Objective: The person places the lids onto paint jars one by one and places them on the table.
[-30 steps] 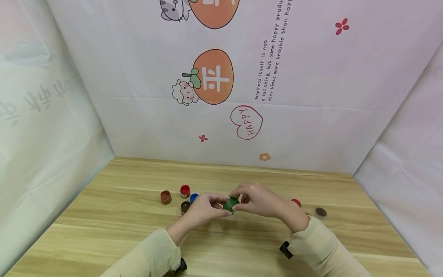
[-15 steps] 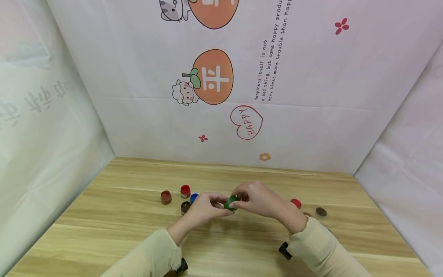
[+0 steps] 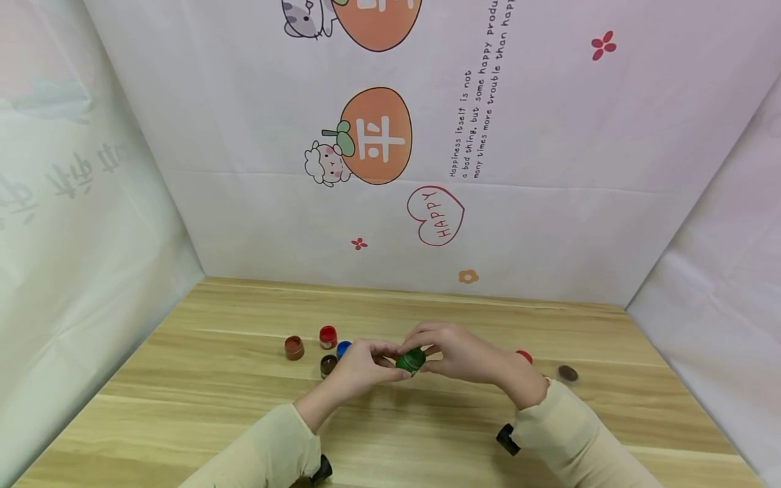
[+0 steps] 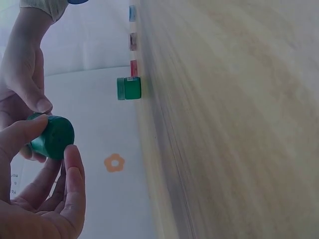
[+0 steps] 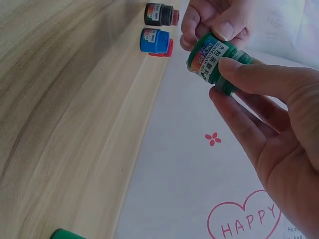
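Observation:
A small green paint jar with a printed label is held above the table between both hands. My left hand grips its base end; in the left wrist view the thumb and fingertips are round the green bottom. My right hand pinches the green cap at the other end, thumb on one side, fingers on the other. The jar lies tilted, its label facing the right wrist camera. A second green jar stands on the table, hidden behind the right hand in the head view.
Left of the hands stand uncapped jars of brown, red, blue and dark paint. A red cap and a dark cap lie on the wooden table at right. A printed white sheet rises behind.
The right fingers turned over the cap, then shifted back, so more of the green jar shows between the hands. The left hand stays nearly still; the other jars have not moved.

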The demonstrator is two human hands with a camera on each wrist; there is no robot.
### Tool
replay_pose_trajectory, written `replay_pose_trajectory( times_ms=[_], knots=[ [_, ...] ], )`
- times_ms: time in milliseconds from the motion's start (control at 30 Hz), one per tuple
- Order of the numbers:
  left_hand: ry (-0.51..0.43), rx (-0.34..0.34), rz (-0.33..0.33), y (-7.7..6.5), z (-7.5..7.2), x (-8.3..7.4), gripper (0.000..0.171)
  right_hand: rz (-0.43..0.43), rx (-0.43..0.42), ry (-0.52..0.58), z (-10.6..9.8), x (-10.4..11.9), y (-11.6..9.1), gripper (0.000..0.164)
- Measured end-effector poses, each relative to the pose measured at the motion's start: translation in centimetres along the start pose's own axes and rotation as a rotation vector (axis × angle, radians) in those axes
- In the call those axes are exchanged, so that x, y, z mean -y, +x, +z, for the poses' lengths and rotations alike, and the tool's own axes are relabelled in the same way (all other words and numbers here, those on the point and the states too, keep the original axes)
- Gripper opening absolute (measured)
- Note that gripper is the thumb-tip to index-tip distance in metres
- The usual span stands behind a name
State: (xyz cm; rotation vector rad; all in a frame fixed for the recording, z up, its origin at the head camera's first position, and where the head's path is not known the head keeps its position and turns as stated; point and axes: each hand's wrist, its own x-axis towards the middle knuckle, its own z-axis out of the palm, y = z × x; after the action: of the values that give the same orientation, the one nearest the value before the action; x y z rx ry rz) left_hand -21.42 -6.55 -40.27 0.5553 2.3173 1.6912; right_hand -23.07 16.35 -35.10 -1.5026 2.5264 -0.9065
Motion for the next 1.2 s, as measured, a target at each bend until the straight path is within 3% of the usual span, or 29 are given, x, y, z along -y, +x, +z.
replay_pose_trajectory(
  times_ms=[567, 800, 1200],
  knots=[
    [0.014, -0.020, -0.017, -0.02, 0.09, -0.09, 0.039, 0.074, 0.009, 0.029, -0.23, 0.24, -0.04, 0.035],
    [0.025, -0.034, -0.005, 0.03, 0.16, -0.02, 0.038, 0.145, -0.027, -0.050, -0.27, 0.35, -0.13, 0.037],
    [0.010, -0.030, -0.004, 0.02, 0.29, -0.06, 0.038, 0.111, -0.023, -0.050, -0.31, 0.45, -0.04, 0.025]
  ],
)
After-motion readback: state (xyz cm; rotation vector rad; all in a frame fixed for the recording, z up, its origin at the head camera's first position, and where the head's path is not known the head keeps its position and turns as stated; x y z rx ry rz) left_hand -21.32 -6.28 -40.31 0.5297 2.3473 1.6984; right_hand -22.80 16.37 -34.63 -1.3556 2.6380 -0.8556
